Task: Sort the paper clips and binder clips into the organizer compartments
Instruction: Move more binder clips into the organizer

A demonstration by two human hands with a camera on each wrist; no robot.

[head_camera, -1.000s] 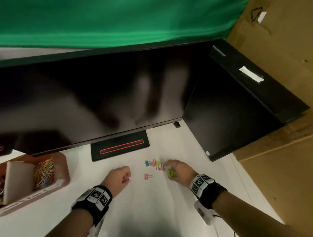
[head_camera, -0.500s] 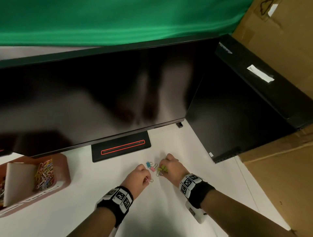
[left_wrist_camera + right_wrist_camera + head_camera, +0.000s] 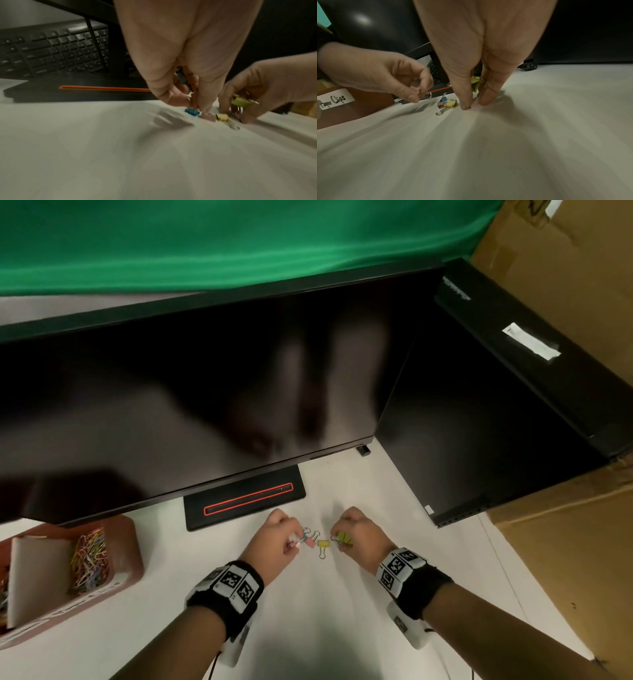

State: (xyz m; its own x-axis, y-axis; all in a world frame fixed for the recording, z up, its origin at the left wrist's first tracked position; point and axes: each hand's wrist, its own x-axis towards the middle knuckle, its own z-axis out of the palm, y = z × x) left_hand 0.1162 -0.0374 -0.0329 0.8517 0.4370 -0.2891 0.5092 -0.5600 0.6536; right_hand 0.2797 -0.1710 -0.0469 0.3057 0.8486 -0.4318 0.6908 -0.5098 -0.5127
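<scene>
Small binder clips lie in a cluster on the white table: a blue clip [image 3: 191, 111], a pink clip [image 3: 208, 117] and a yellow clip [image 3: 323, 543]. My left hand [image 3: 289, 539] is just left of them and pinches another pink binder clip [image 3: 194, 100] by thumb and fingers. My right hand [image 3: 339, 537] is just right of the cluster, with a green binder clip [image 3: 476, 83] tucked between thumb and fingers and its fingertips [image 3: 465, 105] touching the table. The brown organizer [image 3: 130, 546] stands far left, with coloured paper clips [image 3: 89, 559] in one compartment.
A black monitor [image 3: 205, 405] overhangs the table; its stand base [image 3: 245, 498] sits just behind the clips. A black computer case [image 3: 479, 422] stands at the right, cardboard [image 3: 565, 559] beyond it. A keyboard [image 3: 51, 51] lies under the monitor.
My left hand moved right from beside the lone pink clip, picked it up and joined the cluster. My right hand, still holding the green clip, stayed by the clips.
</scene>
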